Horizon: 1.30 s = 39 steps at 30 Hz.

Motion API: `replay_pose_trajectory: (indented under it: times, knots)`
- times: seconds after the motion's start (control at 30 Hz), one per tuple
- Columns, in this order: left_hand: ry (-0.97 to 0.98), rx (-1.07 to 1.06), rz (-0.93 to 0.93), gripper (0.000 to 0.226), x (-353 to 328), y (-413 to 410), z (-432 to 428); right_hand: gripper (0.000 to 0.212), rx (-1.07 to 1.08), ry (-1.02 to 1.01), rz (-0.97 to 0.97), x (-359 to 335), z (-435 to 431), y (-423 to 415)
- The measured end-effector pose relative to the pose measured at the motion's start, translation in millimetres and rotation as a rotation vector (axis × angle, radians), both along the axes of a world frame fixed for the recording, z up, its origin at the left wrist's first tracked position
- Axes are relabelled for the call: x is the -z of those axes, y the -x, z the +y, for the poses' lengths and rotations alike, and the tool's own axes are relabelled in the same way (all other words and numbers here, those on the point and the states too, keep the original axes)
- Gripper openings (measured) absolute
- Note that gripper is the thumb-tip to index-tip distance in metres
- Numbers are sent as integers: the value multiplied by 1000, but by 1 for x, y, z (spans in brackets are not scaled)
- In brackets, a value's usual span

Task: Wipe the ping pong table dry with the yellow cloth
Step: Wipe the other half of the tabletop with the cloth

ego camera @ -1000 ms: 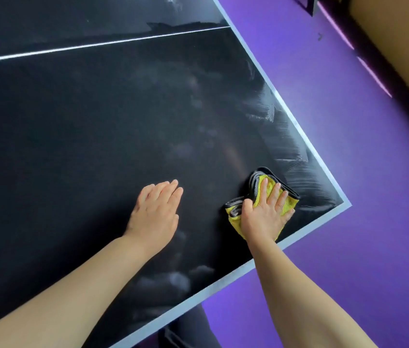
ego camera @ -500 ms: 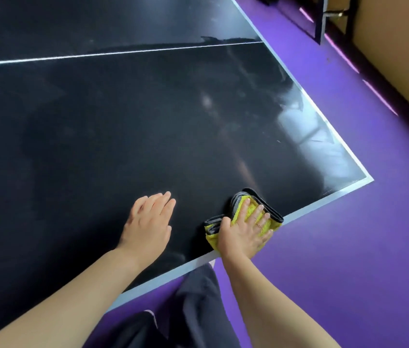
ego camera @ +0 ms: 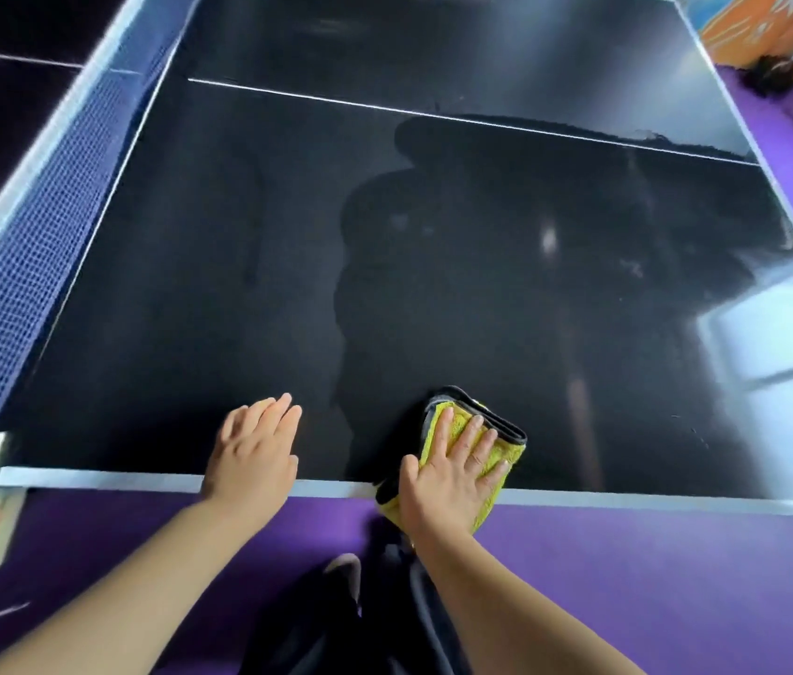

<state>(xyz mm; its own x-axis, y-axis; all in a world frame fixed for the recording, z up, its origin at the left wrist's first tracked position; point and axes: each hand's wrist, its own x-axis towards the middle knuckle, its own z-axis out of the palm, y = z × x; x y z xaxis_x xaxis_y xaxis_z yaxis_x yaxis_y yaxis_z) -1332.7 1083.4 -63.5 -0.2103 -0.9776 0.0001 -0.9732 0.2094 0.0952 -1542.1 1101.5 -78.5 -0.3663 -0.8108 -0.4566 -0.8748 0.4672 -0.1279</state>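
The folded yellow cloth (ego camera: 509,457) lies under the flat, pressing right hand (ego camera: 453,472) at the desk's (ego camera: 433,285) near edge and partly overhangs it, so a stroke towards the body could drag it off onto the purple floor (ego camera: 677,577). The left hand (ego camera: 253,453) rests flat and released just beside it, holding nothing. Farther off, short strokes might miss the glossy patch (ego camera: 774,362); I count two hands, one cloth, one desk, one net (ego camera: 29,246).

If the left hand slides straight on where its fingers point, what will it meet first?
The way looks free: ahead of the left hand lies only bare table up to the white line.
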Motion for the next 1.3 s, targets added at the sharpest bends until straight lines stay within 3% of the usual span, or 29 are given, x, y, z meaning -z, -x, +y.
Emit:
replay_pose_trajectory:
  times: [0.2, 0.63, 0.97, 1.3]
  knots:
    - [-56, -183, 9, 69, 5, -23, 31, 78, -87, -17, 29, 1, 0, -1]
    - [-70, -352, -4, 64, -14, -26, 47, 81, -562, 55, -32, 19, -15, -49]
    - [-16, -511, 1, 61, -50, -131, 52, 80, -757, 130, 7, 24, -18, -176]
    - [94, -414, -78, 61, -99, -286, 46, 71, -916, 29, -53, 11, -21, -359]
